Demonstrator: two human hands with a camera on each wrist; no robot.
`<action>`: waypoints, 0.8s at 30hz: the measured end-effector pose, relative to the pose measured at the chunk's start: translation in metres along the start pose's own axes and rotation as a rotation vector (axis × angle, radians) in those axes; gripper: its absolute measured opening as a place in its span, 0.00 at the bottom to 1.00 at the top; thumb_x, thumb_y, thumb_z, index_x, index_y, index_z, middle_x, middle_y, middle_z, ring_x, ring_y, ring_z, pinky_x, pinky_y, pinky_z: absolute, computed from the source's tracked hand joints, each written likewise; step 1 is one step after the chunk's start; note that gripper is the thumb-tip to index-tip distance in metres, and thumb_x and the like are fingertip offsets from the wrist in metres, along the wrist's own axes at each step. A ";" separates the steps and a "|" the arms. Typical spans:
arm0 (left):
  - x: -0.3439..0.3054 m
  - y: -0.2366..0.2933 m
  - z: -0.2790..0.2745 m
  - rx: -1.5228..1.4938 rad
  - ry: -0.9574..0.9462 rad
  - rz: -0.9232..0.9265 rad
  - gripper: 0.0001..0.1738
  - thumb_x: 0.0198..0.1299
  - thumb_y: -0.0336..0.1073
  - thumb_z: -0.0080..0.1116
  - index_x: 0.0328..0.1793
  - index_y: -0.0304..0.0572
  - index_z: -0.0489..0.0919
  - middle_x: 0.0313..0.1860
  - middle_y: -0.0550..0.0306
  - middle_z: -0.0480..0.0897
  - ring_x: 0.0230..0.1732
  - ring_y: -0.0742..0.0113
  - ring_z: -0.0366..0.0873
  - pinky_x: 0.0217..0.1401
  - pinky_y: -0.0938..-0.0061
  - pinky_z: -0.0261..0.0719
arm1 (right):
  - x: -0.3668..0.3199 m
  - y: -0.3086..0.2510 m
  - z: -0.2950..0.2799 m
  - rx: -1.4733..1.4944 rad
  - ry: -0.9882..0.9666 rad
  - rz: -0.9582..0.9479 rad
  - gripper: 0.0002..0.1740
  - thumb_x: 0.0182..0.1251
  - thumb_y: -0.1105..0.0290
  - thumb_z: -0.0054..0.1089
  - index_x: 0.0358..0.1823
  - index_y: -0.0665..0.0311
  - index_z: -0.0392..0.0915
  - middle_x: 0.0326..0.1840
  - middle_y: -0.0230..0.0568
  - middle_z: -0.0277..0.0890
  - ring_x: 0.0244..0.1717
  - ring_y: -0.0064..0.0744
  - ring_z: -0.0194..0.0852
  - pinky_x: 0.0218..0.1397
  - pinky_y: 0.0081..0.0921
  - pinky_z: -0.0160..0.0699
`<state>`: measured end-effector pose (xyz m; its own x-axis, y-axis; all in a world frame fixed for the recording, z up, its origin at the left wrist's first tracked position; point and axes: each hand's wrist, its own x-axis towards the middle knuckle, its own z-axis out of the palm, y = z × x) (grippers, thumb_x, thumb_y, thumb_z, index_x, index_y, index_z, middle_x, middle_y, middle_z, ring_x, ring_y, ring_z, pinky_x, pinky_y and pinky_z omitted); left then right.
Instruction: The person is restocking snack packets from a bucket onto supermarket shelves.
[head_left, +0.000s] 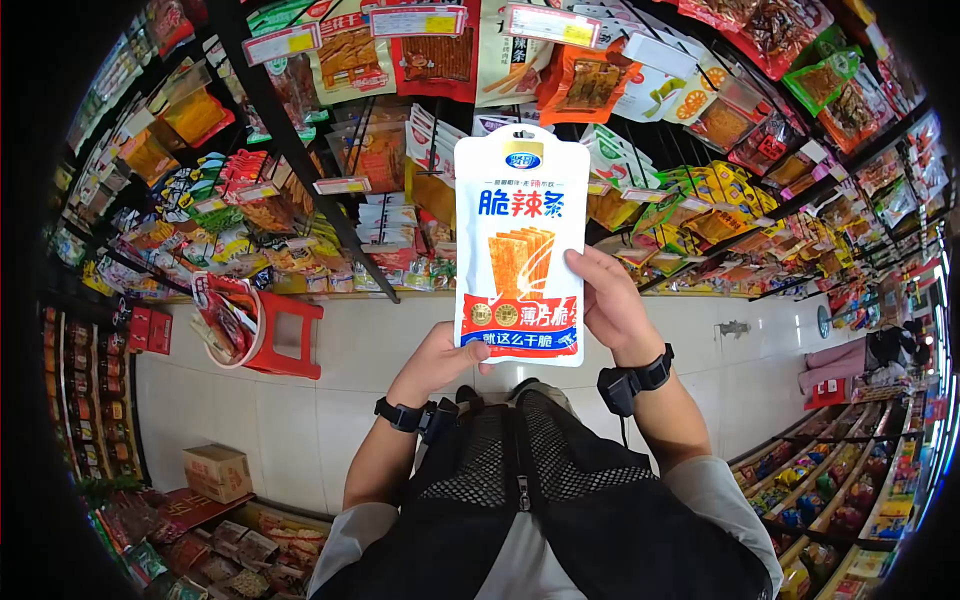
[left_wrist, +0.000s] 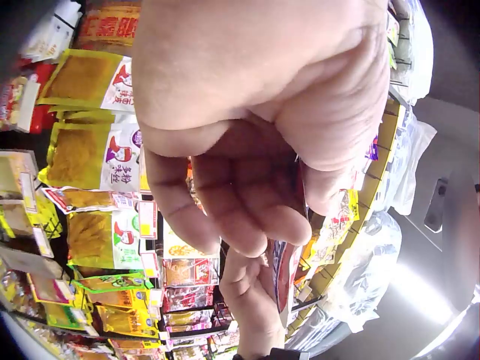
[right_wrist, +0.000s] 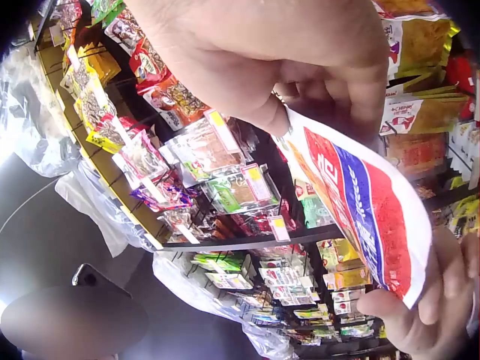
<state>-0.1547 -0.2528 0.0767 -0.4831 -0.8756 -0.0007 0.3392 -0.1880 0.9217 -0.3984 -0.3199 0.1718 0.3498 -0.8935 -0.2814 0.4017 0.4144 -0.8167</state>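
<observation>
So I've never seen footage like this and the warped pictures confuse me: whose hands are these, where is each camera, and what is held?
No machine here: a person in a shop aisle wears three cameras. The wide round picture comes from the head, looking down at both arms; the other two come from the wrists, each showing its own hand close up. The left hand grips the bottom corner of a white snack packet, the right hand holds its right edge. Around them are shelves hung with packets and a red stool on the tiled floor.
</observation>
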 end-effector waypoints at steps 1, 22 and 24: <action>-0.003 -0.004 -0.006 0.010 -0.002 0.007 0.19 0.69 0.43 0.62 0.52 0.32 0.81 0.40 0.60 0.83 0.36 0.74 0.77 0.43 0.75 0.78 | 0.000 0.000 0.004 -0.011 -0.009 0.007 0.18 0.77 0.66 0.53 0.61 0.71 0.74 0.54 0.43 0.82 0.49 0.28 0.85 0.53 0.26 0.85; -0.033 0.003 -0.012 0.229 0.061 -0.088 0.19 0.62 0.39 0.70 0.53 0.33 0.82 0.42 0.58 0.86 0.42 0.73 0.81 0.48 0.75 0.80 | 0.011 0.034 0.010 -0.138 -0.090 -0.045 0.22 0.76 0.66 0.55 0.65 0.72 0.73 0.59 0.41 0.80 0.55 0.26 0.80 0.61 0.26 0.79; -0.022 0.000 -0.008 0.245 0.008 -0.109 0.19 0.62 0.39 0.70 0.53 0.34 0.82 0.42 0.58 0.86 0.42 0.72 0.81 0.47 0.74 0.80 | 0.002 0.030 0.005 -0.164 -0.116 -0.044 0.22 0.77 0.64 0.55 0.65 0.70 0.73 0.58 0.41 0.80 0.54 0.25 0.80 0.60 0.25 0.79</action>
<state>-0.1371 -0.2370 0.0740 -0.4995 -0.8597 -0.1069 0.0800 -0.1686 0.9824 -0.3811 -0.3082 0.1492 0.4337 -0.8805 -0.1912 0.2793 0.3331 -0.9006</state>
